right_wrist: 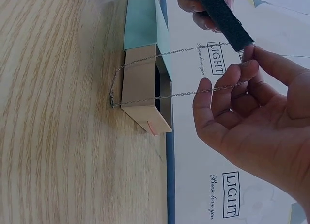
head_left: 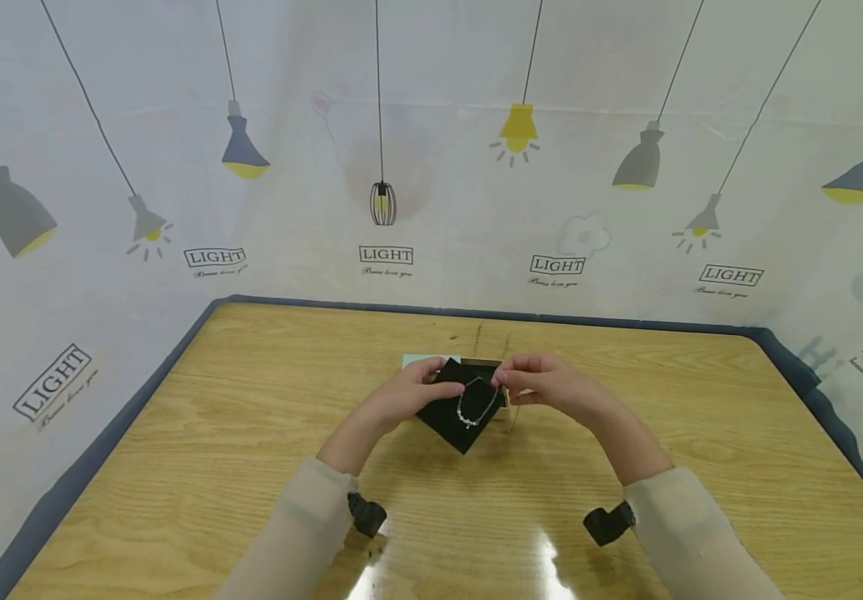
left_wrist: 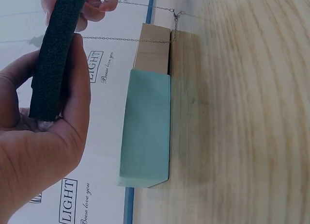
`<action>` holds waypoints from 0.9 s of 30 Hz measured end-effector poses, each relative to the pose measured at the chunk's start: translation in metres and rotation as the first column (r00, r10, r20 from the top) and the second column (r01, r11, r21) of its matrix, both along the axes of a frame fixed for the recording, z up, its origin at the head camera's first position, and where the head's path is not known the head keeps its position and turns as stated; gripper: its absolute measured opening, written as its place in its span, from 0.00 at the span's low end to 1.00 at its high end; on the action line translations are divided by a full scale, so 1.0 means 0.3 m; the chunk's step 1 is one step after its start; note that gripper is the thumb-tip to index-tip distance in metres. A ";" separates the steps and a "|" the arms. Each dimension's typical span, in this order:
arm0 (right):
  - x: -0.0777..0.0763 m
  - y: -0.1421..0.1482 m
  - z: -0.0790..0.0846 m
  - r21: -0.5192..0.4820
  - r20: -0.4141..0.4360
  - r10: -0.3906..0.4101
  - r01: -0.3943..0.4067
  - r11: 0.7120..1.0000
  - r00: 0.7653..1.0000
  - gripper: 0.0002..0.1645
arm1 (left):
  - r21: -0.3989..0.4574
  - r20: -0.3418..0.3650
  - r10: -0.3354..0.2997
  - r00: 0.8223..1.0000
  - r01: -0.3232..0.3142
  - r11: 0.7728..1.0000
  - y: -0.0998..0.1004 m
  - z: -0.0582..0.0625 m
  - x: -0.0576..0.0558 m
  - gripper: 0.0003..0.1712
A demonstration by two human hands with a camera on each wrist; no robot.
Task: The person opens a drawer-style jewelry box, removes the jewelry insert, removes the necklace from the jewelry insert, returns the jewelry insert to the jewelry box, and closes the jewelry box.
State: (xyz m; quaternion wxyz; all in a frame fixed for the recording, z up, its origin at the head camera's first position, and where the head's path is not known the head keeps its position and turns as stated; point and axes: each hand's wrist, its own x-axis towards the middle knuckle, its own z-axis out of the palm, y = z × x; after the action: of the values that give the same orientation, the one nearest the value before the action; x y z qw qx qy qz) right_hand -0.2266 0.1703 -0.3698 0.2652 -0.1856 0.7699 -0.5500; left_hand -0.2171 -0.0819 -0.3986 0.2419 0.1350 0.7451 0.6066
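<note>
A square black foam pad [head_left: 452,423] is tilted up in my left hand [head_left: 409,390], gripped between thumb and fingers. Across its upper face lies a silver necklace [head_left: 469,422] with clear stones and a small pendant. Behind the pad, the necklace's thin chain [right_wrist: 179,52] hangs in a loop, its clasp [left_wrist: 177,14] at the bottom. At the pad's right corner, my right hand [head_left: 547,382] pinches the chain with thumb and finger, and its other fingers are loosely bent. Just beyond the pad stands a box with a mint-green sleeve [left_wrist: 145,127] and a beige drawer [right_wrist: 139,83] partly pulled out.
The wood-grain table [head_left: 251,433] has a dark blue edge [head_left: 371,308] along its back and sides. A white backdrop [head_left: 446,167] printed with lamps rises behind it. A small black camera [head_left: 367,515] is worn on each wrist.
</note>
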 end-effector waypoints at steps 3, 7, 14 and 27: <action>0.001 -0.006 -0.002 -0.001 -0.022 -0.001 0.001 1.000 1.000 0.10 | 0.006 0.004 -0.010 1.000 0.010 1.000 0.000 0.000 -0.001 0.22; 0.004 -0.016 -0.008 0.002 -0.055 -0.009 0.009 1.000 0.998 0.12 | 0.016 0.004 -0.020 1.000 0.020 1.000 -0.001 -0.002 0.001 0.21; 0.013 -0.027 -0.016 0.002 -0.068 -0.034 0.034 0.999 0.997 0.16 | 0.029 0.000 -0.026 1.000 0.026 0.999 -0.001 0.000 0.004 0.20; 0.011 -0.040 -0.022 -0.025 -0.059 -0.021 0.020 0.999 0.998 0.14 | 0.048 0.015 -0.030 0.999 0.029 0.998 -0.003 0.002 0.008 0.20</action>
State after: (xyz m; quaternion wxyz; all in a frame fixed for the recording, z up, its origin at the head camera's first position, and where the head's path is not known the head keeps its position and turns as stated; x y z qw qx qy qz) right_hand -0.2234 0.1583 -0.3765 0.2342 -0.1973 0.7724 -0.5564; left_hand -0.2148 -0.0828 -0.3980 0.2533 0.1472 0.7265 0.6216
